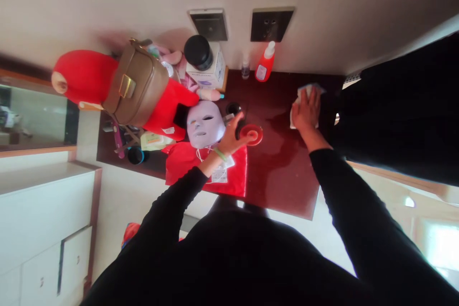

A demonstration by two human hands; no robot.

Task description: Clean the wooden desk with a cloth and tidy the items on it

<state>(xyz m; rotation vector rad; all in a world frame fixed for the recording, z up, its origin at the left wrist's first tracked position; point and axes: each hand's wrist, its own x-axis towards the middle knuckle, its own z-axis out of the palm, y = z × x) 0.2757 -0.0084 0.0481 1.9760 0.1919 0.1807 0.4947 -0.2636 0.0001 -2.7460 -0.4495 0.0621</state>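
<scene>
My right hand point(307, 111) lies flat, fingers spread, pressing a white cloth point(301, 92) onto the dark red tabletop point(283, 172) near the wall. My left hand point(232, 136) is curled round a small red round object point(251, 134), holding it just above the table beside a dark jar point(234, 109). A white face mask point(205, 124) lies just left of that hand, over a red cloth point(208, 169) with paper tags. Both sleeves are black.
A brown handbag point(138, 83) rests on a red plush toy point(89, 76) at the left. A white box with a black lid point(206, 62), a small clear bottle point(245, 70) and a red spray bottle point(264, 63) stand by the wall. A large black object point(398, 105) fills the right.
</scene>
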